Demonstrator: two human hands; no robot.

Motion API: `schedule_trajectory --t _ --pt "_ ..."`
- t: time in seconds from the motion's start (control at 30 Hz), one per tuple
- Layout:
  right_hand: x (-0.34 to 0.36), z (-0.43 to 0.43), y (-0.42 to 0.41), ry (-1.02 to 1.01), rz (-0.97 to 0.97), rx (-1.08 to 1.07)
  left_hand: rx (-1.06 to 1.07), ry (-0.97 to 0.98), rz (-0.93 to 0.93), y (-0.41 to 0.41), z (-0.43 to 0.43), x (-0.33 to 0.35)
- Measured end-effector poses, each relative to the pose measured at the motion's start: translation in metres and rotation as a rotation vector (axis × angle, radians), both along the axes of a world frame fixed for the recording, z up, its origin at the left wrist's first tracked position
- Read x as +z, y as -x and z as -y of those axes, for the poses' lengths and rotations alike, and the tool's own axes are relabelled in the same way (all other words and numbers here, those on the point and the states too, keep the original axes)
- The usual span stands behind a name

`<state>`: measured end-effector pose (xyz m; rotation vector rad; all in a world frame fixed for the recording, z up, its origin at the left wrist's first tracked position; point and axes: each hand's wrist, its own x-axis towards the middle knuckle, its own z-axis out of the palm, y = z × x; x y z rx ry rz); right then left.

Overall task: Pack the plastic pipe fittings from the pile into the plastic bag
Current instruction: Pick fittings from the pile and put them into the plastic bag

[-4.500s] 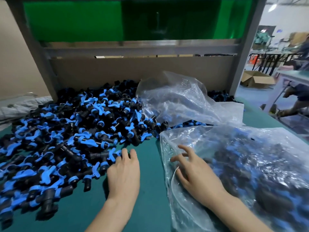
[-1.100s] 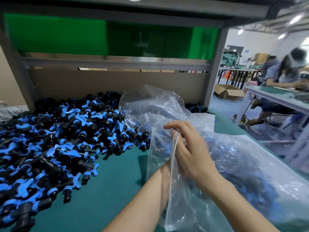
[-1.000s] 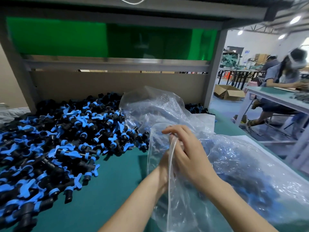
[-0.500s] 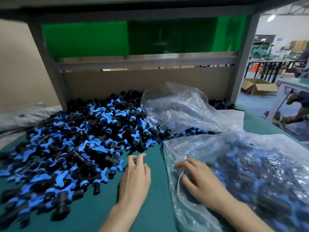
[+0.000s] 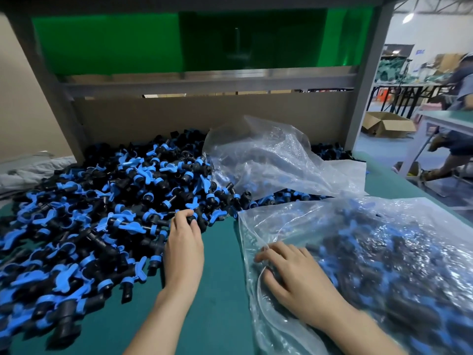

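Left hand (image 5: 183, 248) at the pile, right hand (image 5: 294, 280) flat on the bag.

On the green-topped table (image 5: 225, 298), the heap of black and blue plastic pipe fittings (image 5: 97, 213) fills the left side and runs to the far brown cardboard back panel (image 5: 204, 111). The left hand reaches to the heap's near right edge, its fingertips curled round one black fitting (image 5: 201, 222) there. To the right lies the clear plastic bag (image 5: 396, 247), already bulging with fittings, its mouth facing left. The right hand rests on the bag near the mouth with fingers loose and spread, pressing the film down and holding nothing. A second crumpled clear bag (image 5: 271, 160) sits beyond, against the heap's far right side. Far right, an open cardboard box (image 5: 386, 125) stands on the floor.
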<state>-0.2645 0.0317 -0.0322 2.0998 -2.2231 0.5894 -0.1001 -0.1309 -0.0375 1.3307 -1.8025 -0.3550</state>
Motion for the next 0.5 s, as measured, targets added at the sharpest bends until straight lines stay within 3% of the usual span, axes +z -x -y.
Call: schedule_trajectory --t 0.17,0.33,0.5 --pt "0.004 -0.001 -0.014 0.076 0.095 0.011 -0.044 -0.015 -0.166 -0.004 -0.005 0.001" --pt "-0.005 0.001 -0.018 0.056 0.338 0.014 -0.051 -0.025 -0.305 -0.008 -0.005 -0.001" --pt "-0.008 0.004 -0.010 0.061 0.329 -0.021 -0.160 -0.180 -0.680 -0.009 -0.004 0.004"
